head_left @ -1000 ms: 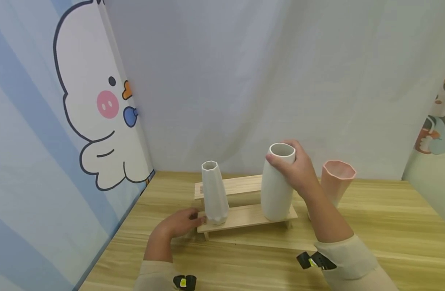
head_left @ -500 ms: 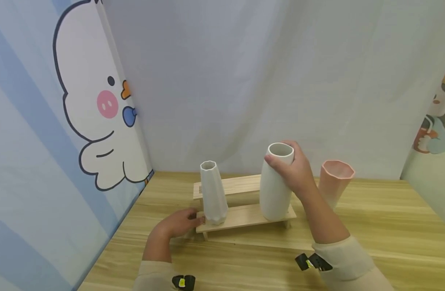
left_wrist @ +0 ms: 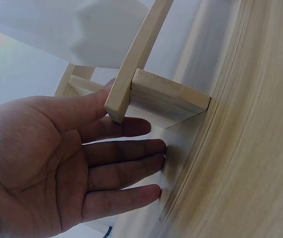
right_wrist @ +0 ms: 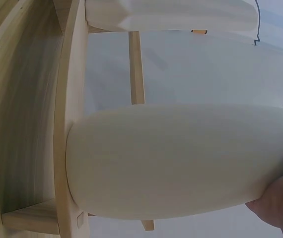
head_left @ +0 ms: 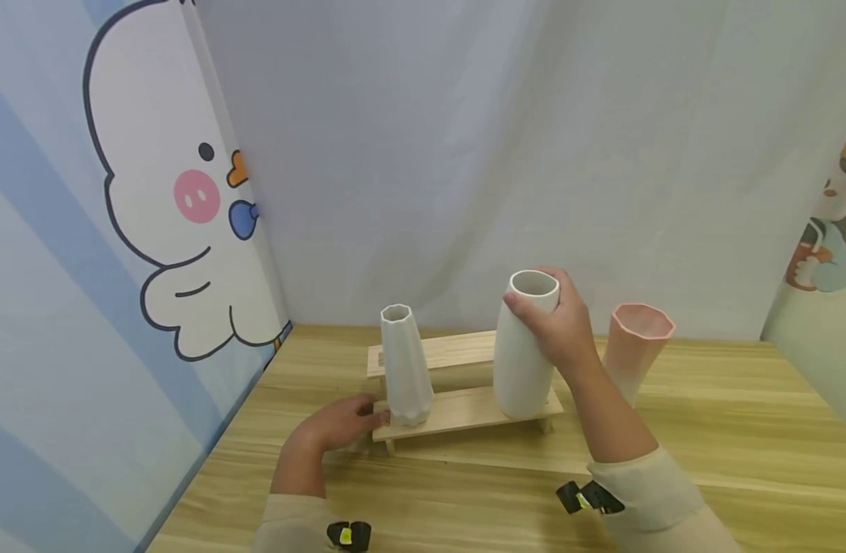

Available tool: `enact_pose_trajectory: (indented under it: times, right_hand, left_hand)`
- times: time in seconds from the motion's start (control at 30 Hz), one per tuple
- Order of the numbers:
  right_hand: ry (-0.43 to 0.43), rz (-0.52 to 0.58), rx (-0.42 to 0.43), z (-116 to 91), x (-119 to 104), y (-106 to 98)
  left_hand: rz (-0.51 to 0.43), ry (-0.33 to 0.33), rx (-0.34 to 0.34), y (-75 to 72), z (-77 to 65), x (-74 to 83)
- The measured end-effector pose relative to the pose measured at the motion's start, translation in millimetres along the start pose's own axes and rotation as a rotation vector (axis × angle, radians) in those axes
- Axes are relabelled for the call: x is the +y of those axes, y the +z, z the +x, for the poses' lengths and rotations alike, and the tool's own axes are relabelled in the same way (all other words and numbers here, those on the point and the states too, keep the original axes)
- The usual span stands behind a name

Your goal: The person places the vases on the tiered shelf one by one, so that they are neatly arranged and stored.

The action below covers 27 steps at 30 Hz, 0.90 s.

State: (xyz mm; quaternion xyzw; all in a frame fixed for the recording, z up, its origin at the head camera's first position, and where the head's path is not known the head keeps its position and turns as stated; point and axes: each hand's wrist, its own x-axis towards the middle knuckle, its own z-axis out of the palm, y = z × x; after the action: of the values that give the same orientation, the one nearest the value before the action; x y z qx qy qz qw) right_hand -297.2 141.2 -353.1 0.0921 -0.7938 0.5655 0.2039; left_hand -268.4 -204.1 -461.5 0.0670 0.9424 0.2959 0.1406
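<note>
A tall smooth white vase (head_left: 521, 365) stands upright at the right end of the lower step of a two-step wooden stand (head_left: 460, 412). My right hand (head_left: 566, 326) grips it near the rim, thumb in front. In the right wrist view, the base of the vase (right_wrist: 176, 161) meets the board. A slimmer faceted white vase (head_left: 406, 372) is on the same step, at the left end. There my left hand (head_left: 341, 425) pinches the end of the board; the left wrist view has its thumb above, index finger beneath, and other fingers (left_wrist: 124, 176) stretched out below.
To the right of the stand, partly behind my right forearm, a pink faceted vase (head_left: 638, 342) stands on the wood-grain table (head_left: 727, 430). A pale curtain (head_left: 395, 169) hangs behind the table, and a printed blue-and-white panel (head_left: 174, 307) borders its left side.
My right forearm has shifted slightly left, showing more of the pink vase. The right hand keeps its grip on the smooth vase, and the left hand stays at the stand's end.
</note>
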Motion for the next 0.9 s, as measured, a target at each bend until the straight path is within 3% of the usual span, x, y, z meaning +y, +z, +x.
enact_pose_trajectory:
  times: [0.27, 0.67, 0.9]
  right_hand:
    - [-0.013, -0.011, 0.037, -2.4, -0.4, 1.1]
    - [0.027, 0.005, 0.012, -5.5, -5.2, -1.4]
    - [-0.056, 0.016, -0.011, -6.2, -6.8, -11.2]
  left_hand:
    - [0.006, 0.010, -0.004, 0.6, 0.2, -0.1]
    - [0.014, 0.002, -0.006, -0.2, -1.6, -0.6]
    - [0.012, -0.009, -0.006, -2.1, -3.1, 0.4]
